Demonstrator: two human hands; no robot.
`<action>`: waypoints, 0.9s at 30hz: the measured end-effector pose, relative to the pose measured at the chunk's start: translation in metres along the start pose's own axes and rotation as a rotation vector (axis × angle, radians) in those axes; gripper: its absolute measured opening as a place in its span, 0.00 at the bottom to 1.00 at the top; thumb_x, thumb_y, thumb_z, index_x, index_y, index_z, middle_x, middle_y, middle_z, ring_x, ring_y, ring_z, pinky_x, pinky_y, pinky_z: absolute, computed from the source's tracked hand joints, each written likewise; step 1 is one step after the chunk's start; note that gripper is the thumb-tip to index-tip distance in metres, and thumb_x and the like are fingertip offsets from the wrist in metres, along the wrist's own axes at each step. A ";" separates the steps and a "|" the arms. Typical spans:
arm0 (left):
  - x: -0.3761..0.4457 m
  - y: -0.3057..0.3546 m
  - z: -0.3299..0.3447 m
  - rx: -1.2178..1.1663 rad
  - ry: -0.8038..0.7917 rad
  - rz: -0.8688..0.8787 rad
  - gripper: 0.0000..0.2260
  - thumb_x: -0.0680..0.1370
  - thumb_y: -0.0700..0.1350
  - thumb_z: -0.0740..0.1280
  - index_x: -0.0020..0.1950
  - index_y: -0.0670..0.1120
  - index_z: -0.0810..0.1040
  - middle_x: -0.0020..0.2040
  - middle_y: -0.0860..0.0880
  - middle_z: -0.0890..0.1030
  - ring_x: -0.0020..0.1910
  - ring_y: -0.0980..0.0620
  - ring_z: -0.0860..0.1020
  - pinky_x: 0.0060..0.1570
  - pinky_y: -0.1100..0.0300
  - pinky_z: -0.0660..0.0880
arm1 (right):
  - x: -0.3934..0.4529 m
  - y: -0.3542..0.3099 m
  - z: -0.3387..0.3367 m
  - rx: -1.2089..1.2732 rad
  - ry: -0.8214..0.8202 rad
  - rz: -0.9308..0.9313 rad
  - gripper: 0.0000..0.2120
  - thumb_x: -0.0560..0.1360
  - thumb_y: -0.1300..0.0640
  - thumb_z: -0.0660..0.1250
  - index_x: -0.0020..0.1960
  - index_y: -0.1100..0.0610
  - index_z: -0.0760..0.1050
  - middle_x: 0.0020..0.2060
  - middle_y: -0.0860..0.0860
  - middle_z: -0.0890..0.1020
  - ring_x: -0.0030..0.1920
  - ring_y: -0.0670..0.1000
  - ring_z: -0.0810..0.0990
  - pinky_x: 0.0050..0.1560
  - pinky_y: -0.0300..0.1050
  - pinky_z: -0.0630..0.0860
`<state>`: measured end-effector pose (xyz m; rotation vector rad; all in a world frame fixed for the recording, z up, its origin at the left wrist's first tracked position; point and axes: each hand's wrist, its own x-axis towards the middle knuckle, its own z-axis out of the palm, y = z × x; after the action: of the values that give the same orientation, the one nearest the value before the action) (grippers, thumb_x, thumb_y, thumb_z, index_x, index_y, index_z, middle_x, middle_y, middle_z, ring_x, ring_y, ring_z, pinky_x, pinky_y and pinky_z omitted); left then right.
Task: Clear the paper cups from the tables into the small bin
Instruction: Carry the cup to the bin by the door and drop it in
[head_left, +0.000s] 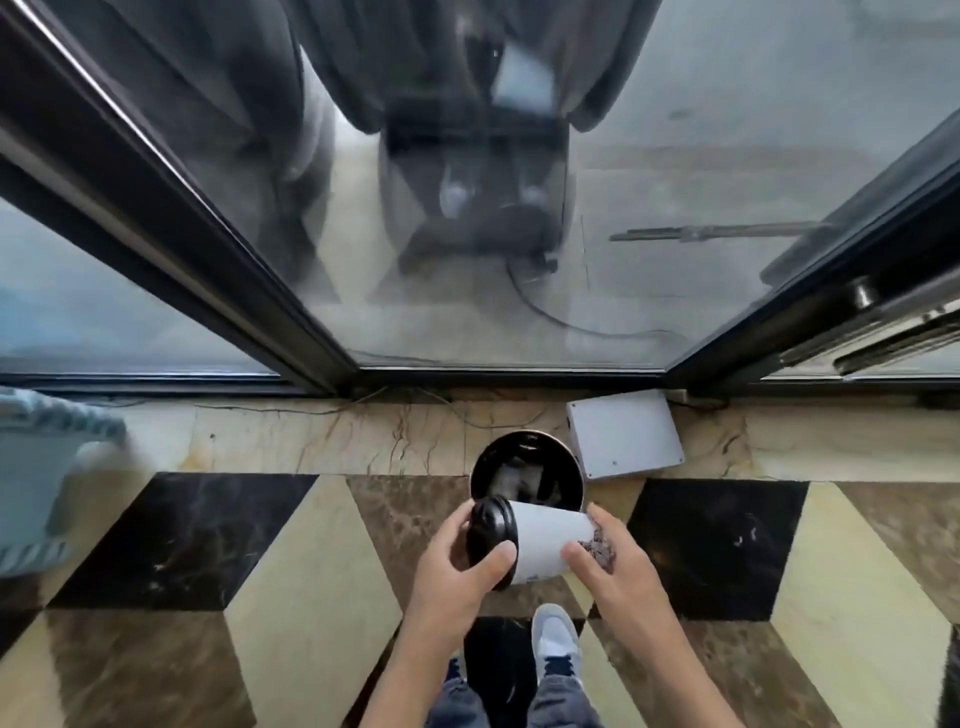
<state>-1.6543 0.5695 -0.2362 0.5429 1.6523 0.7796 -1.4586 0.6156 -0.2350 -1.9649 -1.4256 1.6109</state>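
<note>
I hold a white paper cup (550, 540) on its side over the near rim of the small round bin (527, 457), which stands on the floor by the glass wall. The cup's black lid (488, 535) points left. My left hand (462, 566) grips the lid end, thumb across the lid. My right hand (613, 561) holds the cup's base end, which shows a dark pattern. The bin has a black liner and some rubbish inside.
A white flat box (626, 434) lies on the floor just right of the bin. A glass wall with dark frames (509, 371) rises right behind it. A pale blue-and-white object (36, 467) sits at the left edge. My shoes (556, 649) stand on the patterned marble floor.
</note>
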 end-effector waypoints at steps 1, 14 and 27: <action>0.017 -0.017 0.005 0.003 0.002 -0.019 0.40 0.59 0.64 0.75 0.70 0.59 0.72 0.62 0.61 0.77 0.60 0.66 0.75 0.52 0.69 0.74 | 0.017 0.017 0.006 -0.005 -0.004 0.009 0.30 0.75 0.47 0.68 0.74 0.51 0.64 0.66 0.48 0.74 0.61 0.46 0.75 0.58 0.38 0.71; 0.180 -0.171 0.050 0.032 0.025 -0.159 0.28 0.76 0.52 0.72 0.75 0.53 0.69 0.61 0.61 0.76 0.55 0.68 0.76 0.47 0.69 0.74 | 0.176 0.162 0.072 -0.069 -0.017 0.101 0.30 0.77 0.46 0.66 0.75 0.50 0.61 0.67 0.47 0.72 0.61 0.47 0.73 0.56 0.41 0.69; 0.176 -0.160 0.052 0.088 0.050 -0.246 0.33 0.69 0.64 0.69 0.73 0.59 0.69 0.69 0.53 0.71 0.59 0.61 0.75 0.59 0.54 0.74 | 0.183 0.154 0.049 -0.021 -0.038 0.118 0.30 0.77 0.41 0.63 0.76 0.45 0.59 0.74 0.46 0.66 0.70 0.51 0.71 0.57 0.43 0.68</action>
<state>-1.6330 0.5986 -0.4765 0.3739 1.7666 0.5459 -1.4326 0.6621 -0.4734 -2.0768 -1.3686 1.6973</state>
